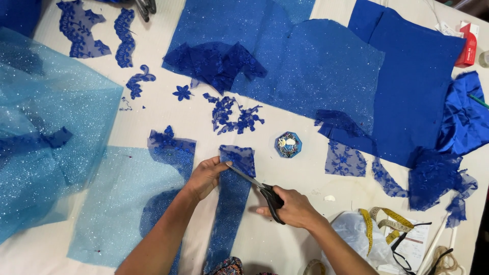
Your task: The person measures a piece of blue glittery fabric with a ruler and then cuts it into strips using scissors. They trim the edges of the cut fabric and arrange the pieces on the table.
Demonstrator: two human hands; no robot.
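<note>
My left hand pinches the left edge of a long strip of blue embroidered lace that lies on the white table. My right hand grips black-handled scissors. Their blades point up and left, onto the lace strip near its top end. Another lace piece lies just left of my left hand.
Light blue glitter tulle covers the left side. Dark blue fabric panels lie at the top and right. Cut lace motifs and a hexagonal pin holder sit mid-table. A yellow tape measure, glasses and a red box are at the right.
</note>
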